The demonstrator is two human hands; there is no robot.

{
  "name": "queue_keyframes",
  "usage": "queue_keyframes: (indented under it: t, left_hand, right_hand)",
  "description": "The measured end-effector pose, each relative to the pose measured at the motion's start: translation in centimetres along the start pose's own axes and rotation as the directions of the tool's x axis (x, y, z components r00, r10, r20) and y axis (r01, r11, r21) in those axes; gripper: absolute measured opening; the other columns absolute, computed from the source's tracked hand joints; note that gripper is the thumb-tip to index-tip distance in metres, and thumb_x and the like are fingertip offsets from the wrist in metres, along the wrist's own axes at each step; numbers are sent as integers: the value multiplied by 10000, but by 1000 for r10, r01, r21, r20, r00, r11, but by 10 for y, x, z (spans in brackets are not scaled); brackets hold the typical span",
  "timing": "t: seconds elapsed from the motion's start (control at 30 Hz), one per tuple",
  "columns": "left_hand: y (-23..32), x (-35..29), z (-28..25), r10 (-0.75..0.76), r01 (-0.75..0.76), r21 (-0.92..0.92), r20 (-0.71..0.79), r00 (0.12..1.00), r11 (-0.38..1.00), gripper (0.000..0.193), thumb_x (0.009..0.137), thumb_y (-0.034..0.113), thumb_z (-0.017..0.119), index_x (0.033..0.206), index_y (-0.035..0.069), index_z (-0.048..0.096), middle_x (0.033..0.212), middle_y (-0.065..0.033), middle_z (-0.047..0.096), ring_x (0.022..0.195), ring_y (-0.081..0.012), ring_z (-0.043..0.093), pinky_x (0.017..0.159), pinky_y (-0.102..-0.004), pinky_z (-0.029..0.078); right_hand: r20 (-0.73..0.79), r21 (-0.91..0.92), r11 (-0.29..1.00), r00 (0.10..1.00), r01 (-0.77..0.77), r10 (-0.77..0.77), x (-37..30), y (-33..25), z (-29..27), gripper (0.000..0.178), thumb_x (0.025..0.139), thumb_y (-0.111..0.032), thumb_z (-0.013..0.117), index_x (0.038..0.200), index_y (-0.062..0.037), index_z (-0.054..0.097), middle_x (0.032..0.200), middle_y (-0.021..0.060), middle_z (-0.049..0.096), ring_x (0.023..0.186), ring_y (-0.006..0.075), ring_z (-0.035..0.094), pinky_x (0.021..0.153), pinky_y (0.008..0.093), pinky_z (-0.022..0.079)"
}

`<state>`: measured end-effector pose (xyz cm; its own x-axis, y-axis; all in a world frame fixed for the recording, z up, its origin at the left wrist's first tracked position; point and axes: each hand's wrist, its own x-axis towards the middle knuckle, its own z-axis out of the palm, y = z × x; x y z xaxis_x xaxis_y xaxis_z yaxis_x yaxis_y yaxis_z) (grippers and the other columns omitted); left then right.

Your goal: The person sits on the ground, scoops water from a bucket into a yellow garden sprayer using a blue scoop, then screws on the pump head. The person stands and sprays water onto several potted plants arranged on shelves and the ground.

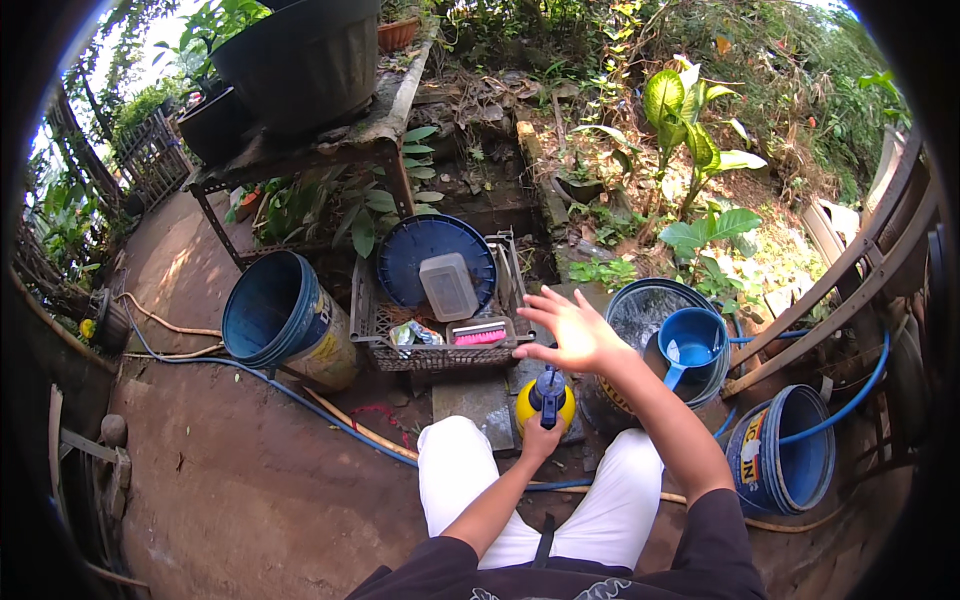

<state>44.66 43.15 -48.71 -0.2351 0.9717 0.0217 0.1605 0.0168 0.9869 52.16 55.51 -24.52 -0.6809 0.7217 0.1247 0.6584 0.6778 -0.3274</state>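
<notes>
Yellow spray bottle [564,404] between the white-trousered knees [456,445] could tip if the left hand [541,438], fingers clamped on its dark-blue handle [549,408], slips, because the right hand [576,336], fingers spread apart, hangs clear of it.

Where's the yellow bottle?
In the head view, the yellow bottle is below and right of centre, held in the left hand, with the raised right hand just above it in the picture.

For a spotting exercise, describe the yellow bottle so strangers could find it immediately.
Find the dark crate in the middle. Nearer the wearer, between white trouser legs, the left hand grips the bottle. Its yellow body sets it apart from the blue buckets.
</notes>
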Motion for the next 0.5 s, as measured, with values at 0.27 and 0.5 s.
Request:
queue_keyframes:
  t: [0.27,0.5]
  left_hand:
    - [-2,-4,2,43,-44,-17,-64,997,999,236,772,173,655,676,-20,560,507,-79,516,475,-128,519,484,-326,415]
    - [-3,0,3,22,-25,-72,-42,999,997,233,770,157,658,660,-14,543,509,-74,521,476,-121,524,481,-333,414]
  right_hand:
    - [241,-102,846,812,-524,532,4,-7,96,470,767,-543,597,979,-137,701,938,154,671,866,317,655,791,386,514]
    - [-57,247,775,790,-582,611,2,-3,121,215,790,-268,597,926,-122,675,845,128,679,799,306,660,725,409,519]
